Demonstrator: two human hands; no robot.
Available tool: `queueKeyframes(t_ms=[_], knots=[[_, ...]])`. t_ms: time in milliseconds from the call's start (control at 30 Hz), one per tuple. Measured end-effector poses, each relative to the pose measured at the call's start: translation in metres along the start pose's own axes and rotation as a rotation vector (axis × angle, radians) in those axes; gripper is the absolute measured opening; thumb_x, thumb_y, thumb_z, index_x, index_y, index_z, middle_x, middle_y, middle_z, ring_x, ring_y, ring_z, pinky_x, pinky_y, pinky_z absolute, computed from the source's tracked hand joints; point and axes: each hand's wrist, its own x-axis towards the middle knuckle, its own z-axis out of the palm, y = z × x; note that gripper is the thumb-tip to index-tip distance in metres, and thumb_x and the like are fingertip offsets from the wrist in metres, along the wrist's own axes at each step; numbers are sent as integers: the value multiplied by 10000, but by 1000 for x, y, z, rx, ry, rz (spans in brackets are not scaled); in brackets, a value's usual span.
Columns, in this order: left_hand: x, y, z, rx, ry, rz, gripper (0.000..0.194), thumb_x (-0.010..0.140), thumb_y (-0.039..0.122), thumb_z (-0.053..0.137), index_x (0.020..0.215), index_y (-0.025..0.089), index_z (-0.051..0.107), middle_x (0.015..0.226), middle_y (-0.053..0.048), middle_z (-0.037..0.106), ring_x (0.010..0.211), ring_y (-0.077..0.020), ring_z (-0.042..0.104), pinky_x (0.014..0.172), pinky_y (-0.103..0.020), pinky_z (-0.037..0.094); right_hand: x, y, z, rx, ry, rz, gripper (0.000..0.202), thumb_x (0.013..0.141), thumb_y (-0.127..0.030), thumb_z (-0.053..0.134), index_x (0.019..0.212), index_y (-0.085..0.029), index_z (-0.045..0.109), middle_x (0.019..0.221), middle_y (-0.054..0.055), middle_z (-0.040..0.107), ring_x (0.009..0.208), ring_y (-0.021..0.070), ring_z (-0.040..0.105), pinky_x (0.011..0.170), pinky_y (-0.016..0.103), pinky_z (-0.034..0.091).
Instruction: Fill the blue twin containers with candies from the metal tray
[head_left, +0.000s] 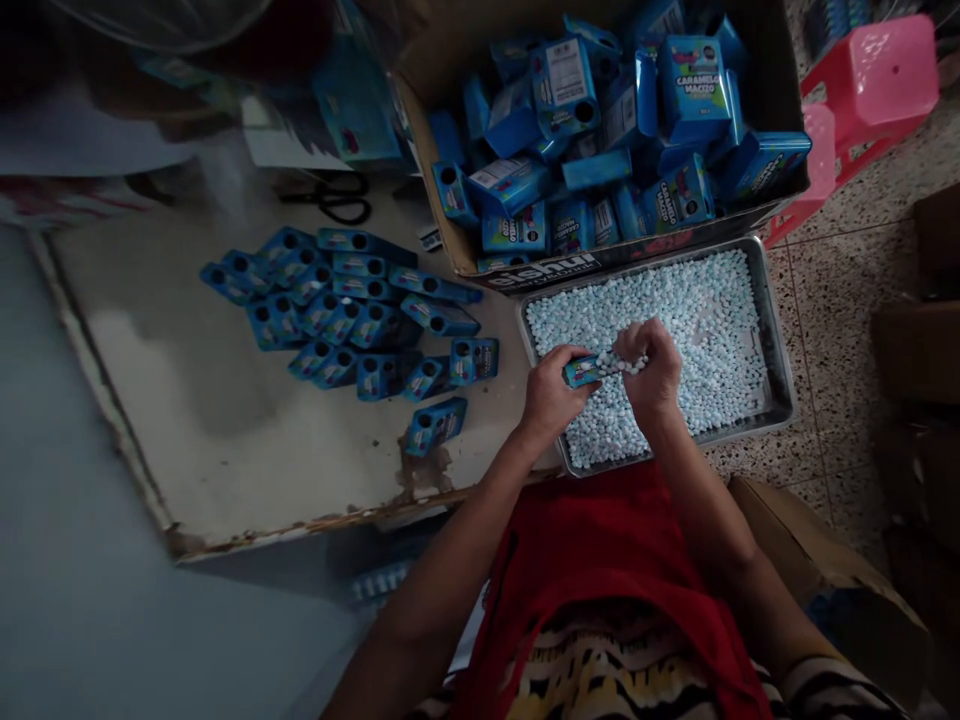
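One pale, chipped surface [225,440] lies left of a grey rectangular metal tray [780,350]. Over the tray, the left hand [550,400] grips a small blue printed cardboard box [580,372], best kept steady; the right hand [654,368], fingers curled round bluish-white pellets [720,320], should loosen gradually, limiting spills.
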Motion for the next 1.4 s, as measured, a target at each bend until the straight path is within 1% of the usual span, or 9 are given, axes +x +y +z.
queueKeyframes(t_ms=[133, 300, 433, 633, 833, 900, 1000, 1200, 1400], knots=[[-5, -9, -3, -32, 36, -18, 395, 750, 99, 841, 1106, 249, 761, 1118, -45, 804, 1056, -266, 765, 985, -410, 619, 19, 2, -40, 96, 149, 95, 623, 911, -722, 665, 614, -271, 354, 539, -79, 266, 495, 130, 303, 541, 325, 391], [-13, -28, -16, 15, 85, 14, 395, 763, 39, 778, 1091, 258, 784, 1156, -59, 815, 1160, -293, 750, 1094, -468, 576, 15, -5, -95, -297, 479, 92, 430, 812, -662, 726, 862, -249, 618, 802, -15, 633, 730, 146, 573, 676, 283, 471], [-11, -41, -17, -208, 67, -123, 395, 749, 208, 874, 1124, 223, 752, 1157, -67, 820, 1038, -258, 787, 966, -392, 627, -9, -18, -118, -964, 219, 134, 516, 826, -666, 744, 1113, -238, 744, 1232, 97, 737, 1058, 251, 687, 864, 370, 554], [-6, -36, -12, -541, -27, -108, 410, 746, 321, 893, 1100, 235, 705, 1286, -102, 811, 1270, -275, 755, 1181, -475, 550, -8, -32, -134, -1633, 15, -25, 447, 965, -533, 650, 1223, -193, 784, 1309, 205, 723, 1153, 362, 683, 1046, 538, 539], [-14, -28, -26, -660, -16, -93, 391, 764, 324, 877, 1095, 255, 681, 1368, -116, 786, 1392, -290, 698, 1245, -513, 505, 12, 3, -115, -1830, -30, -200, 646, 1009, -497, 637, 1534, -125, 582, 1518, 280, 576, 1421, 413, 518, 1220, 601, 398], [-18, -32, -30, -669, -2, -102, 393, 761, 320, 879, 1096, 254, 684, 1362, -120, 788, 1386, -291, 700, 1238, -509, 511, 12, 25, -102, -1833, -61, -180, 639, 1018, -519, 627, 1523, -129, 586, 1487, 282, 574, 1377, 412, 534, 1168, 586, 431], [-22, -40, -30, -624, 42, -136, 430, 750, 332, 898, 1120, 244, 700, 1319, -112, 799, 1288, -278, 742, 1172, -474, 559, 6, 45, -86, -1770, -132, -78, 400, 1031, -408, 573, 1325, -165, 696, 1298, 209, 660, 1103, 329, 635, 961, 452, 517], [-21, -47, -23, -252, 93, -130, 432, 713, 231, 947, 1106, 226, 769, 1151, -71, 806, 1125, -272, 763, 1045, -410, 600, -4, 9, -68, -1328, -166, 72, 139, 836, -277, 699, 960, -230, 739, 826, -8, 661, 710, 188, 543, 739, 307, 447], [-17, -40, -18, -164, 65, -61, 428, 715, 136, 918, 1110, 240, 790, 1152, -64, 811, 1140, -281, 759, 1065, -419, 588, -7, -21, -10, -1335, -561, -23, 302, 823, -102, 713, 1067, -248, 817, 992, 33, 729, 811, 188, 635, 797, 304, 469]])
